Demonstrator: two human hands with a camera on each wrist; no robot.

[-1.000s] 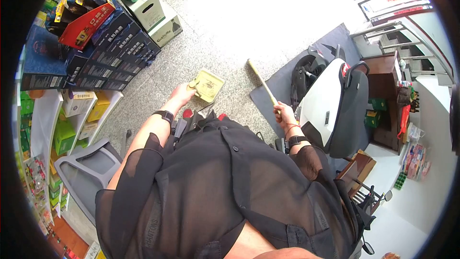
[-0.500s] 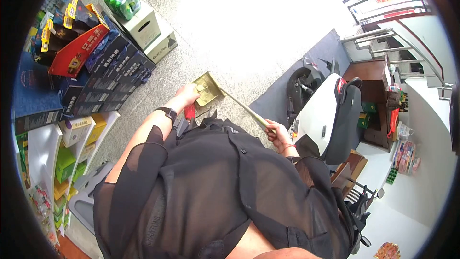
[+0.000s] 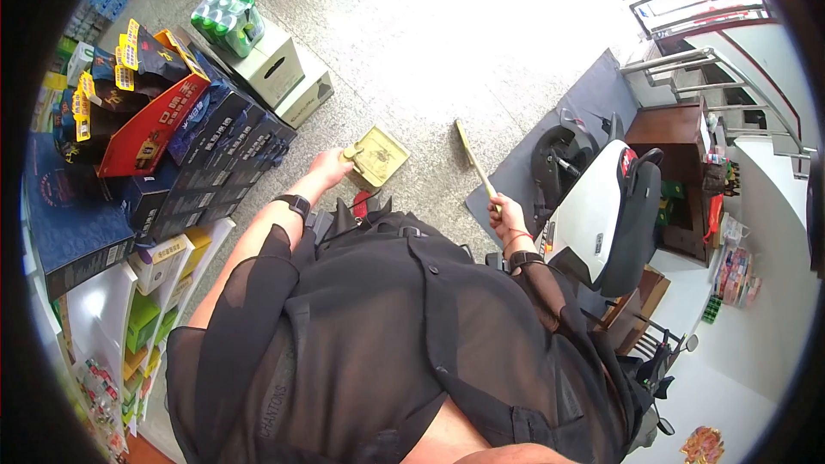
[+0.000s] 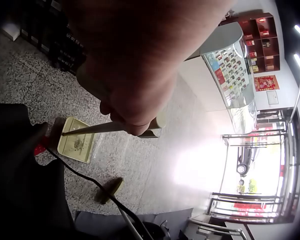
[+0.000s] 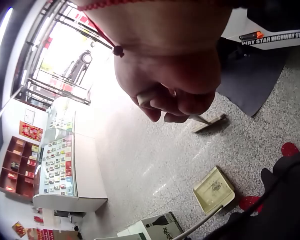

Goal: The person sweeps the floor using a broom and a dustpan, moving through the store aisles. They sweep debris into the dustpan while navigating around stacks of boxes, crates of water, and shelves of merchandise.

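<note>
The left hand (image 3: 329,168) grips the handle of a pale yellow dustpan (image 3: 388,152), whose pan lies on the speckled floor with dark debris in it, also seen in the left wrist view (image 4: 76,145). Fingers of the right hand (image 3: 509,215) are curled round a broom's stick; the broom head (image 3: 461,133) is on the floor to the right of the dustpan and apart from it. In the right wrist view the broom head (image 5: 210,123) and the dustpan (image 5: 215,191) show below the right hand (image 5: 170,85).
A white scooter (image 3: 584,215) stands on a grey mat (image 3: 593,86) at the right. Stacked dark boxes (image 3: 232,155), cartons (image 3: 271,69) and a shelf of goods (image 3: 103,309) line the left. A glass counter (image 4: 232,70) shows in the left wrist view.
Half a second ago the broom head was at the dustpan's edge; it has moved right, away from the pan. Both hands keep their grip, and the head view has shifted slightly.
</note>
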